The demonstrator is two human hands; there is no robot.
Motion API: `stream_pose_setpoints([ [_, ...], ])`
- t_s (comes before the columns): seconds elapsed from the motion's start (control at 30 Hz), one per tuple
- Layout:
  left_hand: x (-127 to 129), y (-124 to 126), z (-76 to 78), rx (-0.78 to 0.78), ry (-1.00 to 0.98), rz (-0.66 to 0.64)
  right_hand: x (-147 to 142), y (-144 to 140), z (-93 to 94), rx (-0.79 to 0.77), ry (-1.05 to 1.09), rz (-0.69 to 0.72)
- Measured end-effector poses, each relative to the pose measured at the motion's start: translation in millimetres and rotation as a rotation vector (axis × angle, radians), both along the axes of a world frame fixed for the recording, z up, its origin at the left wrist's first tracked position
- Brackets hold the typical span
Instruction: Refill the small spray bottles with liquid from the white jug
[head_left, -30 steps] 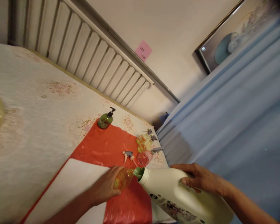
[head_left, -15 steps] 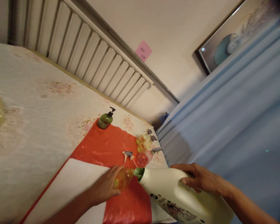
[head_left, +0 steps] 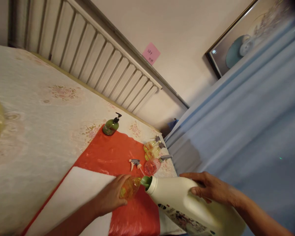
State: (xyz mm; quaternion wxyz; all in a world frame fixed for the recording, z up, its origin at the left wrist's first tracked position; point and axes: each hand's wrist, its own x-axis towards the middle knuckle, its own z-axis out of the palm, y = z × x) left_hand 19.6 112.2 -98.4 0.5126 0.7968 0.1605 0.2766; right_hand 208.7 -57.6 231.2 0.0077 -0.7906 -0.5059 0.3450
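My left hand (head_left: 113, 195) is closed around a small clear bottle (head_left: 130, 188) with yellow-orange liquid in it, tilted toward the right. Tipped over on its side, a large cream-coloured jug (head_left: 182, 200) is gripped by my right hand (head_left: 211, 188) near its handle. The jug's open mouth, with a green spout (head_left: 146, 181) inside, meets the bottle's neck; whether liquid is flowing I cannot tell. Just beyond the bottle, a loose spray trigger head (head_left: 135, 163) lies on a red plastic sheet (head_left: 118, 150). A pink spray bottle (head_left: 152, 166) stands beside it.
Two yellow spray bottles (head_left: 151, 150) stand past the pink one. A green pump bottle (head_left: 110, 126) is at the red sheet's far corner. A white cloth (head_left: 83, 186) lies under my left arm. A blue curtain (head_left: 248, 131) hangs at right, and a radiator (head_left: 88, 49) lines the wall.
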Motion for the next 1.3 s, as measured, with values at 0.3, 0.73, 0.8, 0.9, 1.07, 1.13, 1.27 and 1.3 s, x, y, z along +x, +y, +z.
stream_pose_setpoints([
  [0.3, -2.2, -0.7, 0.7, 0.001, 0.004, -0.004, -1.3, 1.0, -0.4, -0.011, -0.029, -0.004],
  [0.73, -1.6, 0.0, 4.1, -0.002, 0.013, -0.011, -2.1, 0.7, -0.4, -0.006, 0.003, 0.014],
  [0.8, -2.1, -0.6, 3.6, -0.006, 0.015, -0.01, -1.8, 1.2, -0.3, -0.003, 0.005, 0.009],
  [0.9, -2.4, -1.2, 1.2, -0.005, 0.005, -0.008, -2.8, 2.8, 0.3, -0.003, 0.008, 0.005],
  [1.07, 0.2, -0.4, -1.9, 0.001, 0.0, 0.001, -2.8, 3.0, 0.4, 0.002, 0.015, 0.015],
  [1.13, 1.3, 0.0, -2.6, 0.002, -0.008, 0.001, -1.0, 1.7, -0.2, 0.002, 0.007, 0.006],
  [1.27, 0.9, -0.3, -3.1, 0.001, -0.015, 0.003, 0.9, 0.4, -0.9, -0.004, 0.003, 0.0],
  [1.3, 0.3, -0.6, -2.8, 0.001, -0.012, 0.004, 0.6, 0.6, -0.6, -0.004, 0.002, 0.002],
])
